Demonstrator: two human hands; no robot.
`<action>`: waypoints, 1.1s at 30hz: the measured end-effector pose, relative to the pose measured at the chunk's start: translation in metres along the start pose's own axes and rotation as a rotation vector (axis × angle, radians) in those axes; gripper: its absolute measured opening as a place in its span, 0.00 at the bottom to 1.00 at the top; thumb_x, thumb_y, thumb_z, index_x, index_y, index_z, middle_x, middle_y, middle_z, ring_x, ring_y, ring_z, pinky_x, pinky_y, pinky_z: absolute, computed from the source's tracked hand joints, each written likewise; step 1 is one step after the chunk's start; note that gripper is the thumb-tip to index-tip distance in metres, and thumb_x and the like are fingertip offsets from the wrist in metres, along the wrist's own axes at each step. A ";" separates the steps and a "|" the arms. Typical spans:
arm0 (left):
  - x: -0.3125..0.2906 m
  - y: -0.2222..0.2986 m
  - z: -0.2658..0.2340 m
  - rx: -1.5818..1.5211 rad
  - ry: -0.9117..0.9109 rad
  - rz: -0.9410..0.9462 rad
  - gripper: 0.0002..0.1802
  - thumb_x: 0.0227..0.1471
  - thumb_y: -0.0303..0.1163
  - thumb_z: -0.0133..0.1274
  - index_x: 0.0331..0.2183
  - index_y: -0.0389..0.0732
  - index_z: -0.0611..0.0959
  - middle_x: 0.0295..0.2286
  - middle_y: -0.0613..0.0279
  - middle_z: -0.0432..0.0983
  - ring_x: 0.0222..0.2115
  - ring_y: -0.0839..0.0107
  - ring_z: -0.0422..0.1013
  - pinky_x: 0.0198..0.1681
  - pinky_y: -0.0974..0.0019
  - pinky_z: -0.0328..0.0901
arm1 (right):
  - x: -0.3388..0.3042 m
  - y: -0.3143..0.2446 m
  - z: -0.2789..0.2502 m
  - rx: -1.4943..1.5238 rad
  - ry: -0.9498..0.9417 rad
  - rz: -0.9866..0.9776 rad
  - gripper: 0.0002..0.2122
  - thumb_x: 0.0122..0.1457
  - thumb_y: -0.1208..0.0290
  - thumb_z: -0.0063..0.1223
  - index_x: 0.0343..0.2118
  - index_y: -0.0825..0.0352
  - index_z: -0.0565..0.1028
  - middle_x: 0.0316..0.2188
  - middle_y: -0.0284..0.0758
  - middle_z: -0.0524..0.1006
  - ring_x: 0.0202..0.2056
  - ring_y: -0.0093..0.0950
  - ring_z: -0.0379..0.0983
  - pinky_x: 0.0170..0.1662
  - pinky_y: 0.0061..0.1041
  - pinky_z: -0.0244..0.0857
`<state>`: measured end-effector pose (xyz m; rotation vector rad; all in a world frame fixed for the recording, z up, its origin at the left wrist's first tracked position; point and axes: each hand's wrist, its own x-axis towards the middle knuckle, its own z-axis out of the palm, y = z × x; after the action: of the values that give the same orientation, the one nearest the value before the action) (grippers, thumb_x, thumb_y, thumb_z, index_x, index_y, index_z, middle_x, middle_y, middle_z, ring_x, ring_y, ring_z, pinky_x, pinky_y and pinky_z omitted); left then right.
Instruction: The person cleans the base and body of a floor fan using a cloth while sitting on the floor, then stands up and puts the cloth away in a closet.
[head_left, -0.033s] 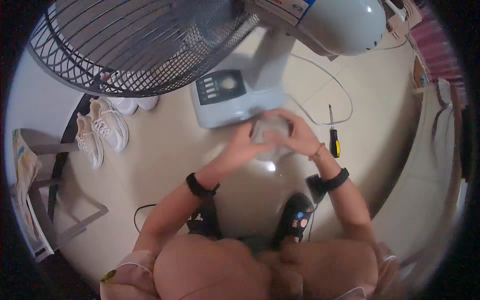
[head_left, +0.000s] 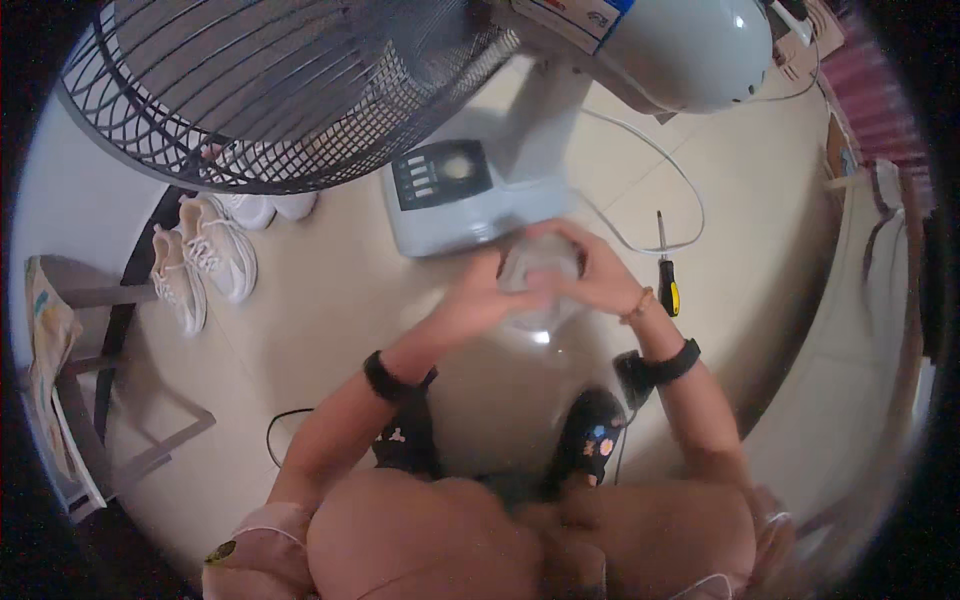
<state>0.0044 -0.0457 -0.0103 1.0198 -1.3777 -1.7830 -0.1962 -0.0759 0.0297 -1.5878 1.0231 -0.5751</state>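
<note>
A pale object [head_left: 542,258], greyish white, rounded and smeared by blur, sits between the person's two hands, above the tiled floor [head_left: 330,300] and just on the person's side of the fan base [head_left: 450,225]. Its visible part looks slightly longer in the direction running from the person toward the fan than from side to side, so its long axis seems to lie that way, but the blur and the covering fingers leave this uncertain, and which end is its front cannot be told. The left hand [head_left: 495,292] closes on its left side, with fingers reaching across its near part; the right hand [head_left: 592,275] arches over its right and far sides, fingers bent toward the left. The hands stand apart only by the object's own breadth, both clamped on it, with the fingertips of the two hands close together at its near part; the exact contact of each finger is too blurred to read. The far fingers of the right hand come right up to the base's front edge in view, though whether they touch it cannot be told. To the right of the right hand, a screwdriver [head_left: 669,285] with a black and yellow handle lies on the floor, its shaft pointing away from the person, near the loop of a white cable [head_left: 703,205].
</note>
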 end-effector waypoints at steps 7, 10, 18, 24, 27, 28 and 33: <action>-0.045 0.095 -0.010 0.476 -0.017 -0.314 0.14 0.49 0.37 0.60 0.34 0.36 0.80 0.23 0.62 0.77 0.27 0.75 0.73 0.30 0.67 0.66 | -0.006 -0.016 -0.014 -0.067 -0.437 0.040 0.39 0.47 0.41 0.60 0.50 0.74 0.70 0.44 0.44 0.74 0.47 0.34 0.69 0.51 0.27 0.61; -0.036 0.060 -0.038 0.790 0.319 0.081 0.15 0.48 0.38 0.61 0.31 0.35 0.82 0.22 0.56 0.78 0.19 0.73 0.73 0.23 0.64 0.67 | -0.002 -0.022 -0.012 -0.274 -0.225 0.403 0.38 0.47 0.40 0.60 0.49 0.74 0.70 0.42 0.48 0.74 0.45 0.37 0.71 0.50 0.29 0.62; 0.007 0.050 -0.073 0.283 0.389 0.154 0.09 0.54 0.32 0.54 0.33 0.35 0.80 0.30 0.58 0.77 0.34 0.72 0.75 0.39 0.66 0.70 | 0.012 0.039 0.003 -0.791 0.130 -0.183 0.30 0.55 0.53 0.53 0.58 0.64 0.63 0.60 0.41 0.62 0.62 0.41 0.54 0.62 0.45 0.50; 0.023 0.076 -0.067 -0.503 0.558 0.176 0.17 0.58 0.39 0.51 0.40 0.34 0.77 0.35 0.63 0.75 0.35 0.75 0.72 0.42 0.68 0.67 | 0.021 0.054 0.006 -0.872 0.065 0.065 0.30 0.59 0.52 0.46 0.61 0.63 0.59 0.65 0.37 0.54 0.66 0.34 0.48 0.64 0.53 0.41; 0.036 0.036 -0.070 -0.217 0.677 0.217 0.14 0.58 0.36 0.51 0.38 0.34 0.77 0.34 0.64 0.75 0.36 0.75 0.71 0.42 0.69 0.67 | 0.017 0.068 0.012 -0.860 0.106 -0.003 0.31 0.60 0.52 0.45 0.62 0.63 0.57 0.66 0.34 0.52 0.66 0.33 0.47 0.64 0.55 0.39; 0.041 0.016 -0.076 -0.215 0.687 0.218 0.14 0.58 0.36 0.51 0.38 0.34 0.77 0.34 0.64 0.75 0.36 0.75 0.71 0.42 0.69 0.67 | 0.018 0.067 0.013 -0.859 0.100 -0.011 0.31 0.60 0.52 0.45 0.62 0.63 0.57 0.66 0.34 0.52 0.66 0.33 0.47 0.64 0.55 0.39; 0.060 0.010 -0.057 -0.167 0.596 0.093 0.11 0.57 0.32 0.50 0.39 0.35 0.76 0.37 0.62 0.72 0.40 0.71 0.71 0.45 0.66 0.67 | 0.038 0.089 0.003 -0.489 0.423 -0.028 0.38 0.55 0.60 0.53 0.63 0.72 0.49 0.65 0.49 0.48 0.66 0.42 0.44 0.66 0.42 0.41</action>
<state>0.0259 -0.1252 -0.0200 1.2399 -0.8751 -1.3417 -0.2027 -0.1083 -0.0614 -1.9532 1.5477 -0.7377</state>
